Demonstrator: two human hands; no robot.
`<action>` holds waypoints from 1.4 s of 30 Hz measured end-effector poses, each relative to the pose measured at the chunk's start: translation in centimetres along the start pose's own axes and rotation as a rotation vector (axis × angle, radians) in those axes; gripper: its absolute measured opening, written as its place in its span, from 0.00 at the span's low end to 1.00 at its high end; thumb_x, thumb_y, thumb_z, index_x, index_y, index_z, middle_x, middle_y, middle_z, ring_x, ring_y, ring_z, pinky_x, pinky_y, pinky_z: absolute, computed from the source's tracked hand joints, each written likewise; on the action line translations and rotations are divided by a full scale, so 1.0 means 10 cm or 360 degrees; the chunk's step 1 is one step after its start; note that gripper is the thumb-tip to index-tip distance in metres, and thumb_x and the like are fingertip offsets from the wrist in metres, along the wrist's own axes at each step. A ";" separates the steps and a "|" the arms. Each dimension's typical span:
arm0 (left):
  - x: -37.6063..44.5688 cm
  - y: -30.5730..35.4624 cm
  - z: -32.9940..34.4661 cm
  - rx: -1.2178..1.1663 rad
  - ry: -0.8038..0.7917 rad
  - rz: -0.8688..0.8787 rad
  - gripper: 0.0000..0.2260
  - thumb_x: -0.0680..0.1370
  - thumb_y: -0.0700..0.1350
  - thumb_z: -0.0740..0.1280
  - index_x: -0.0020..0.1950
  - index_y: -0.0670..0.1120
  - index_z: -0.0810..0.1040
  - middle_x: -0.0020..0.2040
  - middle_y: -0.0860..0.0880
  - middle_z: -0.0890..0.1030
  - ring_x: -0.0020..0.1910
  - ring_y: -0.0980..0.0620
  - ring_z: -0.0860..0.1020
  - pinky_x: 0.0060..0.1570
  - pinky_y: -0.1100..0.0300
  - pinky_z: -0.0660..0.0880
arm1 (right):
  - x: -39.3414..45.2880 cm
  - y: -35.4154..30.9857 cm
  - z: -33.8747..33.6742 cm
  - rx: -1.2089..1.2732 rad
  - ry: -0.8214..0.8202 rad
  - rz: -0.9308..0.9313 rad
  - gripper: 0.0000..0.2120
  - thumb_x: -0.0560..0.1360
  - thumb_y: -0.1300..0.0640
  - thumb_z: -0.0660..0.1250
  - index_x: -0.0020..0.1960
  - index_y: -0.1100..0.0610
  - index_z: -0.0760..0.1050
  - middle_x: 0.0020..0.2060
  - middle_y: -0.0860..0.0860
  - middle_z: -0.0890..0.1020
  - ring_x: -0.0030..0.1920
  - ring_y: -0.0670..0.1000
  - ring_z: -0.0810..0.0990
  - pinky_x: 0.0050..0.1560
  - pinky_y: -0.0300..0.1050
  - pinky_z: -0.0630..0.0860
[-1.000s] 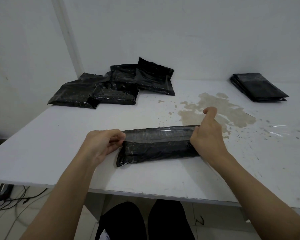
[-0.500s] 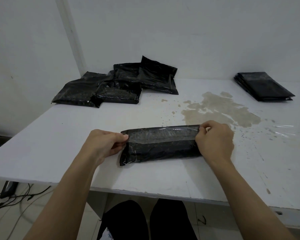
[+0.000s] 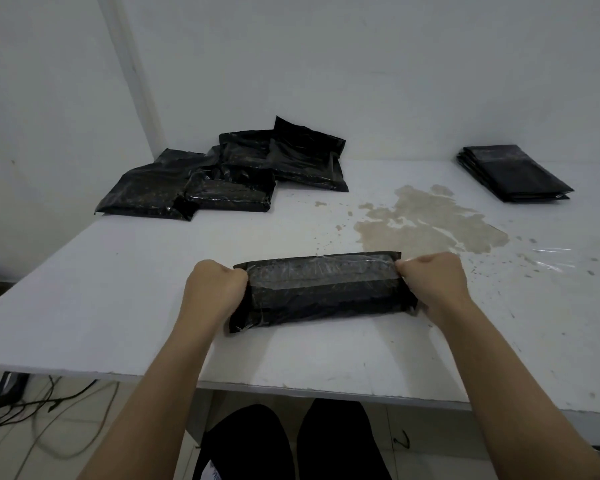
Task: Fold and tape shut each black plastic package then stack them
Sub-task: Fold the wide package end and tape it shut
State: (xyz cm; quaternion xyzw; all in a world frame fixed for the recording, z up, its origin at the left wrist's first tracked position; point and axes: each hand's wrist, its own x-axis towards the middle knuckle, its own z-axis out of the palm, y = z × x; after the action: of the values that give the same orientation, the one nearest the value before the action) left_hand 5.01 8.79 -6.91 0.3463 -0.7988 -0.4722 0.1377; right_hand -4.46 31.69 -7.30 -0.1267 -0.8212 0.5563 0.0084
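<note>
A folded black plastic package (image 3: 323, 292) lies across the white table (image 3: 118, 306) in front of me, with clear tape shining along its top. My left hand (image 3: 215, 289) grips its left end with curled fingers. My right hand (image 3: 433, 280) grips the right end, pinching at the upper corner. A loose pile of several black packages (image 3: 222, 174) lies at the back left. A neat stack of flat black packages (image 3: 513, 173) sits at the back right.
A brown stain (image 3: 430, 220) spreads over the table behind the package. A strip of clear tape (image 3: 551, 258) lies on the table to the right. Cables (image 3: 32, 407) run over the floor at lower left. White walls close the back and left.
Both hands have curled tighter round the package's ends. The right thumb, raised a second ago, has come down onto the right end. The package has stayed in place.
</note>
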 end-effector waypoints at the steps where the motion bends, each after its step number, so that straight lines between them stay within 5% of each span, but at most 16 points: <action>1: 0.01 -0.01 0.01 0.0151 0.0041 0.0067 0.14 0.72 0.38 0.61 0.29 0.44 0.62 0.27 0.45 0.62 0.30 0.48 0.62 0.32 0.57 0.58 | -0.02 0.01 0.00 -0.0103 -0.0017 -0.0078 0.11 0.74 0.61 0.68 0.35 0.66 0.77 0.32 0.57 0.77 0.34 0.55 0.75 0.34 0.45 0.71; 4: 0.02 -0.02 -0.01 0.0471 0.0105 0.0151 0.10 0.75 0.40 0.61 0.34 0.44 0.65 0.29 0.49 0.65 0.30 0.49 0.64 0.31 0.60 0.60 | -0.06 0.02 -0.04 -0.0172 -0.0020 -0.0180 0.10 0.75 0.59 0.68 0.37 0.63 0.80 0.40 0.58 0.82 0.38 0.52 0.77 0.35 0.42 0.72; 5: 0.00 -0.01 -0.02 0.0534 0.0120 0.0161 0.04 0.75 0.40 0.62 0.41 0.42 0.69 0.34 0.49 0.69 0.34 0.49 0.67 0.33 0.59 0.62 | -0.06 0.01 -0.05 -0.0169 0.0001 -0.0197 0.09 0.75 0.60 0.68 0.38 0.63 0.79 0.41 0.59 0.82 0.37 0.51 0.77 0.37 0.43 0.71; 7: -0.02 -0.03 -0.05 0.0561 0.0288 0.0220 0.09 0.77 0.40 0.62 0.56 0.40 0.71 0.46 0.45 0.74 0.46 0.46 0.71 0.41 0.56 0.65 | -0.08 -0.02 -0.05 -0.0249 0.0135 -0.0281 0.09 0.77 0.59 0.64 0.44 0.64 0.78 0.45 0.60 0.81 0.38 0.50 0.75 0.41 0.44 0.69; 9: -0.07 -0.05 -0.03 0.0432 0.0497 0.0669 0.11 0.78 0.40 0.62 0.60 0.41 0.73 0.54 0.44 0.77 0.55 0.45 0.72 0.48 0.54 0.68 | -0.16 -0.07 0.01 -0.0377 0.0279 -0.0446 0.13 0.79 0.53 0.60 0.54 0.63 0.74 0.55 0.59 0.76 0.48 0.54 0.74 0.50 0.48 0.71; 13: -0.15 -0.03 0.13 0.0740 -0.0151 0.1634 0.19 0.78 0.54 0.54 0.63 0.50 0.77 0.64 0.54 0.75 0.67 0.58 0.65 0.68 0.55 0.58 | -0.35 -0.21 0.22 -0.0947 -0.0022 -0.0613 0.43 0.69 0.28 0.58 0.70 0.59 0.60 0.66 0.56 0.64 0.66 0.58 0.65 0.63 0.58 0.65; 16: -0.14 -0.05 0.20 0.0933 -0.0448 0.1589 0.28 0.76 0.61 0.43 0.73 0.55 0.64 0.72 0.62 0.63 0.70 0.70 0.50 0.69 0.68 0.40 | -0.35 -0.24 0.34 -0.1169 -0.0126 -0.0599 0.52 0.60 0.21 0.57 0.70 0.58 0.57 0.66 0.56 0.62 0.68 0.58 0.60 0.63 0.57 0.64; 21: -0.10 -0.09 0.21 0.0976 -0.0464 0.1520 0.29 0.75 0.62 0.40 0.74 0.56 0.57 0.71 0.67 0.53 0.71 0.71 0.47 0.71 0.67 0.41 | -0.22 -0.19 0.37 -0.1089 -0.0190 -0.0444 0.50 0.61 0.23 0.61 0.69 0.58 0.59 0.66 0.56 0.61 0.68 0.58 0.58 0.63 0.57 0.62; 28: -0.12 -0.09 0.22 0.0943 -0.0487 0.1504 0.28 0.75 0.62 0.40 0.74 0.57 0.56 0.71 0.66 0.54 0.72 0.70 0.47 0.71 0.67 0.40 | -0.07 -0.10 0.31 -0.0661 -0.0162 -0.0474 0.21 0.73 0.42 0.67 0.57 0.56 0.74 0.58 0.55 0.70 0.60 0.56 0.68 0.58 0.50 0.70; 32: -0.12 -0.09 0.21 0.0932 -0.0502 0.1486 0.28 0.74 0.63 0.39 0.73 0.58 0.53 0.71 0.67 0.53 0.71 0.72 0.45 0.71 0.66 0.40 | -0.07 -0.07 0.16 -0.0315 -0.0135 -0.0563 0.09 0.78 0.58 0.62 0.50 0.59 0.81 0.43 0.53 0.80 0.38 0.44 0.74 0.43 0.38 0.68; 35: -0.13 -0.09 0.22 0.0939 -0.0477 0.1500 0.29 0.75 0.62 0.40 0.74 0.57 0.58 0.72 0.66 0.55 0.72 0.70 0.47 0.71 0.66 0.40 | -0.08 -0.05 0.12 -0.0276 -0.0272 -0.0573 0.12 0.79 0.51 0.61 0.50 0.59 0.79 0.44 0.55 0.79 0.46 0.53 0.77 0.44 0.41 0.68; 37: -0.13 -0.09 0.23 0.0940 -0.0438 0.1523 0.29 0.75 0.62 0.40 0.74 0.56 0.59 0.71 0.65 0.55 0.72 0.69 0.48 0.71 0.66 0.41 | -0.11 -0.01 0.12 -0.0306 -0.0384 -0.0593 0.17 0.73 0.43 0.67 0.55 0.55 0.75 0.52 0.51 0.74 0.52 0.50 0.73 0.51 0.39 0.67; 39: -0.13 -0.10 0.23 0.0936 -0.0423 0.1539 0.29 0.75 0.62 0.40 0.74 0.56 0.59 0.71 0.66 0.55 0.71 0.70 0.48 0.71 0.66 0.41 | -0.15 0.03 0.10 -0.0321 -0.0418 -0.0618 0.26 0.70 0.44 0.71 0.64 0.54 0.72 0.55 0.47 0.70 0.54 0.45 0.69 0.54 0.37 0.65; 42: -0.13 -0.10 0.23 0.0903 -0.0438 0.1544 0.29 0.74 0.63 0.41 0.74 0.57 0.58 0.70 0.67 0.55 0.70 0.72 0.47 0.70 0.69 0.40 | -0.12 0.04 0.05 -0.0134 -0.0461 -0.0543 0.25 0.73 0.51 0.70 0.68 0.55 0.71 0.59 0.47 0.73 0.58 0.45 0.71 0.59 0.40 0.67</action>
State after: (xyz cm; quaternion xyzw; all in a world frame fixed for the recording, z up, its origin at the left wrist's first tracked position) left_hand 5.12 10.81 -8.82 -0.1008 -0.9721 -0.1631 0.1351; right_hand -3.25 31.14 -7.74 0.0950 -0.8459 0.5244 -0.0208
